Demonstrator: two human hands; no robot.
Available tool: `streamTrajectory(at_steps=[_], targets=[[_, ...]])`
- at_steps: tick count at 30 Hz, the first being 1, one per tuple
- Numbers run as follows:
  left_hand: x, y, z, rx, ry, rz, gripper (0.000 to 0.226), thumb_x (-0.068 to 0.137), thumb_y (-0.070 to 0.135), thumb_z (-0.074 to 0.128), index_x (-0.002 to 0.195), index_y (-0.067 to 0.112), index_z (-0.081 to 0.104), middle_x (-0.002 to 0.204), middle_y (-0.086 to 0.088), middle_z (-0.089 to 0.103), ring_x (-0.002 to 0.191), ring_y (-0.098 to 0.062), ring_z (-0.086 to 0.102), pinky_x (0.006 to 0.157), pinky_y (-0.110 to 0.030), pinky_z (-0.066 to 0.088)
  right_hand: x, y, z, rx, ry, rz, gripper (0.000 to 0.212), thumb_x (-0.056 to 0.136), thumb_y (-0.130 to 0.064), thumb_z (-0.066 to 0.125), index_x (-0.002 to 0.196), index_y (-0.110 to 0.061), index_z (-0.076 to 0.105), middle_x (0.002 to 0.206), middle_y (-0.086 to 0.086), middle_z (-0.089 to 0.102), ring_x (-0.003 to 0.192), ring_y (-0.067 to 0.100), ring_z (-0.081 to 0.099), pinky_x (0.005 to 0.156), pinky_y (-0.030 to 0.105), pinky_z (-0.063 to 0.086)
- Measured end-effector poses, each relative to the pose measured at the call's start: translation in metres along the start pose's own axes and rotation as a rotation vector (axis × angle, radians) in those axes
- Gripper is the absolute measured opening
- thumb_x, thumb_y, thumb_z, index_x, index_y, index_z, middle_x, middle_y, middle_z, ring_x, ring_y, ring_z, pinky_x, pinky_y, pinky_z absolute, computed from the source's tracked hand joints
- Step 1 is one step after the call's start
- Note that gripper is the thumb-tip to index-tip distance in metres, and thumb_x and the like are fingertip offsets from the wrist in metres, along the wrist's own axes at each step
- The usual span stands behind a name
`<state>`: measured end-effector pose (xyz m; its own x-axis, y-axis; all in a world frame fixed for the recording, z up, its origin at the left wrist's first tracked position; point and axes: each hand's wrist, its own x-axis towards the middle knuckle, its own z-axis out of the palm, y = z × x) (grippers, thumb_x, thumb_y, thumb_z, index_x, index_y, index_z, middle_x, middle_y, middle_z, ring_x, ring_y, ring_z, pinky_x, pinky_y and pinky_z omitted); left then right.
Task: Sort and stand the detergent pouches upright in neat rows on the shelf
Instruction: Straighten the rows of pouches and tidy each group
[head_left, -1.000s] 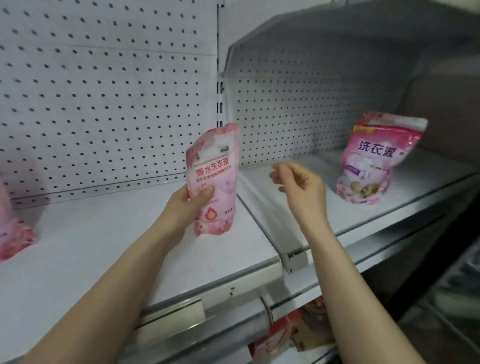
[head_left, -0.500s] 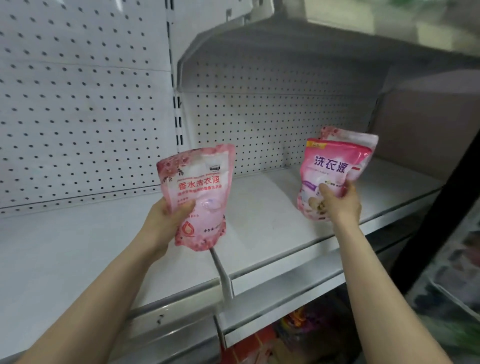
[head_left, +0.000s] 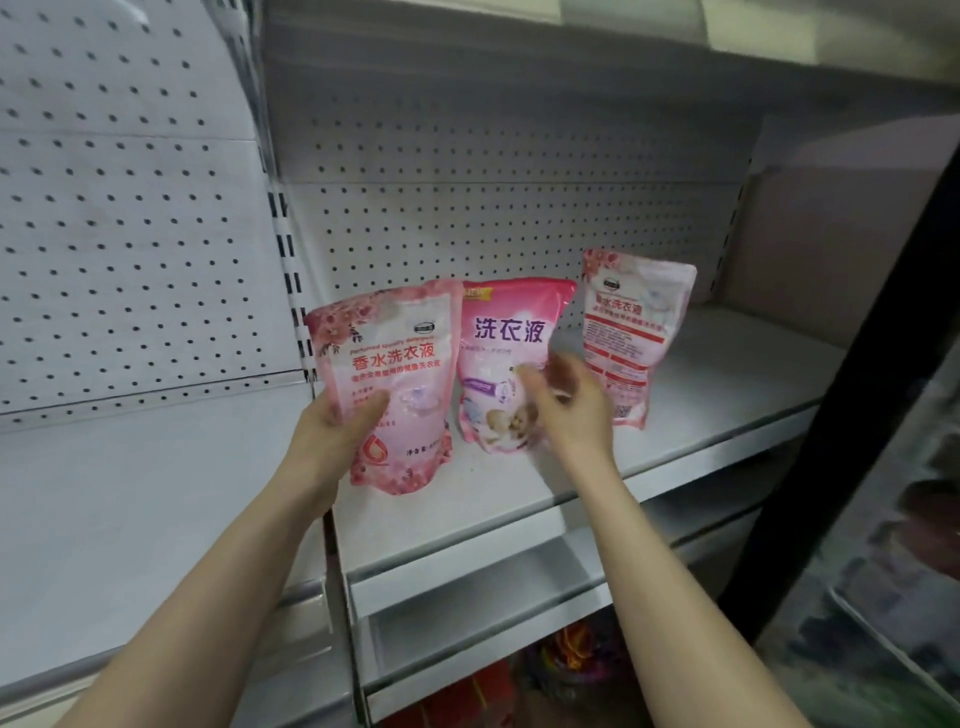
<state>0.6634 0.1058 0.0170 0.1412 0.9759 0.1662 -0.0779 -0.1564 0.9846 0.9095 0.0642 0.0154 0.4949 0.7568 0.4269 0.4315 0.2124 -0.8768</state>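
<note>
— Pegboard (head_left: 467, 208) behind, white shelf (head_left: 701, 415) below, right bay. Stock standing?

— Two items. Pouch with its back label showing (head_left: 631, 332): upright, toward the right. Dark pink pouch (head_left: 511, 338): upright, just left of it, a gap between them.

— Hands?

— Left hand (head_left: 332, 431): grips a pale pink pouch (head_left: 395, 364) by its lower left side, held up at the bay's left end. Not yet stood down, as I judge. Right hand (head_left: 569, 410): at the front of the dark pink pouch, but blurred. I cannot tell whether it holds or only touches.

— Progress?

— Early, by my reckoning. Row begun with two pouches. One faces backward and likely wants turning. One is in hand, to be placed beside them.
</note>
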Motion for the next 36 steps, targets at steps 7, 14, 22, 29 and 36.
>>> streamTrajectory(at_steps=[7, 14, 22, 29, 36], targets=[[-0.004, -0.003, 0.008, 0.043, 0.080, 0.026, 0.029, 0.093, 0.026, 0.062, 0.120, 0.016, 0.062, 0.104, 0.000, 0.074, 0.086, -0.017, 0.074, 0.065, -0.028, 0.058, 0.026, 0.027, -0.060, -0.172, 0.357, 0.193, 0.062, 0.091, -0.027, 0.067, 0.144, -0.014, 0.039, 0.144, 0.011, 0.049, 0.130, 0.031, 0.050, 0.107, 0.046, 0.042], [-0.007, -0.003, 0.012, 0.094, 0.135, 0.025, 0.020, 0.094, 0.028, 0.061, 0.113, 0.021, 0.064, 0.092, 0.004, 0.076, 0.072, -0.015, 0.074, 0.058, -0.034, 0.058, 0.005, 0.027, -0.039, -0.252, 0.131, 0.078, 0.037, 0.092, -0.012, 0.062, 0.127, -0.016, 0.049, 0.127, 0.008, 0.056, 0.106, 0.026, 0.062, 0.095, 0.043, 0.051], [-0.009, -0.004, 0.013, 0.106, 0.162, 0.000, 0.027, 0.094, 0.033, 0.060, 0.117, 0.020, 0.064, 0.095, 0.001, 0.076, 0.077, -0.020, 0.074, 0.056, -0.034, 0.055, 0.054, 0.018, -0.066, 0.025, 0.025, 0.107, 0.079, 0.085, -0.039, 0.075, 0.149, -0.023, 0.031, 0.147, 0.000, 0.043, 0.125, 0.012, 0.053, 0.089, 0.025, 0.047], [-0.014, -0.004, 0.019, 0.052, 0.179, -0.001, 0.024, 0.095, 0.029, 0.057, 0.118, 0.022, 0.061, 0.100, 0.004, 0.075, 0.075, -0.012, 0.073, 0.050, -0.017, 0.052, 0.083, 0.035, -0.071, 0.395, -0.393, 0.314, 0.061, 0.074, -0.031, 0.084, 0.129, -0.022, 0.059, 0.114, 0.002, 0.074, 0.100, 0.023, 0.073, 0.083, 0.047, 0.061], [-0.018, 0.001, 0.025, 0.027, 0.323, 0.055, 0.017, 0.095, 0.027, 0.059, 0.109, 0.020, 0.065, 0.098, 0.000, 0.074, 0.080, -0.014, 0.074, 0.063, -0.027, 0.060, 0.055, 0.040, -0.068, 0.581, -0.113, 0.271, 0.027, 0.073, -0.024, 0.086, 0.097, -0.018, 0.075, 0.099, -0.002, 0.078, 0.089, 0.017, 0.076, 0.067, 0.033, 0.061]])
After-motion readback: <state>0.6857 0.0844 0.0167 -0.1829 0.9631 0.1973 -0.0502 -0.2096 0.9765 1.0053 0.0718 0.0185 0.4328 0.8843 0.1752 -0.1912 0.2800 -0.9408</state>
